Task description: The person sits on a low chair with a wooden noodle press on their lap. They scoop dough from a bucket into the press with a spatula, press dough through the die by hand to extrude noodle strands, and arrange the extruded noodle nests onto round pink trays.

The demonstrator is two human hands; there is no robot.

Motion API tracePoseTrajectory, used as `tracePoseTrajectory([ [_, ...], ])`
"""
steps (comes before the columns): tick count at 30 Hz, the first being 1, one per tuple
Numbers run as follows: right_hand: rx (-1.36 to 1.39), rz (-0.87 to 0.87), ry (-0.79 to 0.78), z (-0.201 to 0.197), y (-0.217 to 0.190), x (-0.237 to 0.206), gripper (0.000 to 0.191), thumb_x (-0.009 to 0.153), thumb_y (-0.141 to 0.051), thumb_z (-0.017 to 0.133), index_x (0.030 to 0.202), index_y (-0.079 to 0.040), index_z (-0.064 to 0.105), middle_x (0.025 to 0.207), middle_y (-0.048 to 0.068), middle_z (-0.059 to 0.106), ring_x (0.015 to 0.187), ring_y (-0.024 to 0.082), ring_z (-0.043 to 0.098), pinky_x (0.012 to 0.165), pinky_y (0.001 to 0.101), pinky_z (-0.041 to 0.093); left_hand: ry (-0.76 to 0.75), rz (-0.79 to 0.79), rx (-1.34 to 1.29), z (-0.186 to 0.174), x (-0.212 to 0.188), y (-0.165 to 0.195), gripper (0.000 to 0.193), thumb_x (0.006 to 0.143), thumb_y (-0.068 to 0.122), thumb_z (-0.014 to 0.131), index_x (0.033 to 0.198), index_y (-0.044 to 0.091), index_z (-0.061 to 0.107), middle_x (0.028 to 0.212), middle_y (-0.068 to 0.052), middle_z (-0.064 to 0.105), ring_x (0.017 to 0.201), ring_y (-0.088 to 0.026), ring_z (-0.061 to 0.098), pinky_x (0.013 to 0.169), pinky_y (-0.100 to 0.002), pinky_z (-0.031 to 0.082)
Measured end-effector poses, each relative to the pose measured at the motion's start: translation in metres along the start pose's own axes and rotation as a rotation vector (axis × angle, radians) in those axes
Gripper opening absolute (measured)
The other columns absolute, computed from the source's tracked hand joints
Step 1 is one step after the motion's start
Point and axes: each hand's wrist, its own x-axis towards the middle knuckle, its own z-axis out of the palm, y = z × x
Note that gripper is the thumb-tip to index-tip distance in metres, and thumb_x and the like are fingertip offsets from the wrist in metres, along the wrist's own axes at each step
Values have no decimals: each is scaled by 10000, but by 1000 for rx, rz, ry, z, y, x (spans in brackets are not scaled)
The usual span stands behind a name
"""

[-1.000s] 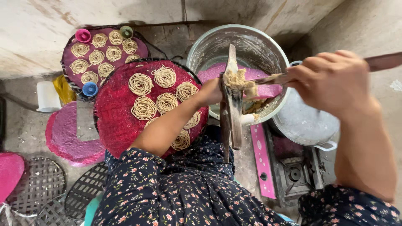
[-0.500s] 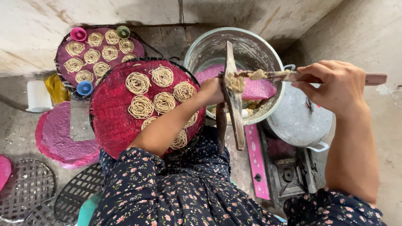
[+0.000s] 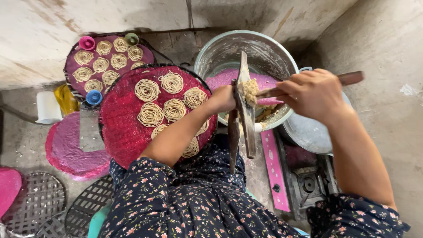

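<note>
My left hand (image 3: pixel 221 99) grips a wooden press (image 3: pixel 243 110) whose two long handles hang down toward my lap. A lump of beige dough (image 3: pixel 250 89) sits at the top of the press. My right hand (image 3: pixel 313 93) holds a wooden-handled spoon (image 3: pixel 350 78) with its tip against that dough. Both hands are over the rim of a large metal pot (image 3: pixel 229 50) that holds a pink plate. Beside my left arm lies a round red woven tray (image 3: pixel 119 128) with several coils of noodle (image 3: pixel 147 90).
A second tray (image 3: pixel 72 64) with noodle coils lies farther back by the wall. A pink gas stove (image 3: pixel 275 169), a metal lid (image 3: pixel 308 132), pink mats (image 3: pixel 66 147), dark lattice trays (image 3: pixel 37 200), a white cup (image 3: pixel 46 107) and a yellow bag (image 3: pixel 65 99) surround me on the floor.
The press has moved a little left and tilted upright. My right hand has brought the spoon in against the dough at the top of the press.
</note>
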Motion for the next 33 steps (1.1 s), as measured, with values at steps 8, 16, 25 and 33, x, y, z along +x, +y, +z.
tracePoseTrajectory([
  [8, 41, 314, 72, 14, 63, -59, 244, 953, -407, 892, 998, -197, 776, 893, -47, 731, 800, 143, 699, 682, 288, 525, 170, 234, 24, -6, 2, -14, 233, 831, 247, 722, 963, 58, 757, 913, -240, 741, 897, -431, 704, 823, -502, 547],
  [16, 175, 231, 2, -9, 31, -28, 190, 855, -373, 855, 896, -213, 761, 828, -51, 705, 794, 173, 690, 680, 342, 515, 98, 114, 98, -7, -3, 4, 242, 848, 263, 707, 930, 41, 756, 927, -232, 734, 906, -399, 728, 868, -480, 560],
  [25, 28, 42, 52, 5, -1, -11, 165, 878, -364, 797, 959, -221, 808, 812, -50, 722, 798, 149, 709, 701, 316, 528, 70, 69, 103, -1, 6, -7, 249, 779, 180, 735, 952, 2, 753, 964, -261, 730, 944, -410, 713, 880, -482, 556],
  [33, 1105, 910, 317, 54, -19, -93, 172, 963, -133, 790, 1073, -24, 716, 910, 8, 701, 808, 53, 613, 715, 211, 486, 151, 63, -116, -15, 10, -13, 223, 863, 205, 691, 1000, 36, 744, 959, -192, 755, 869, -324, 740, 811, -439, 562],
])
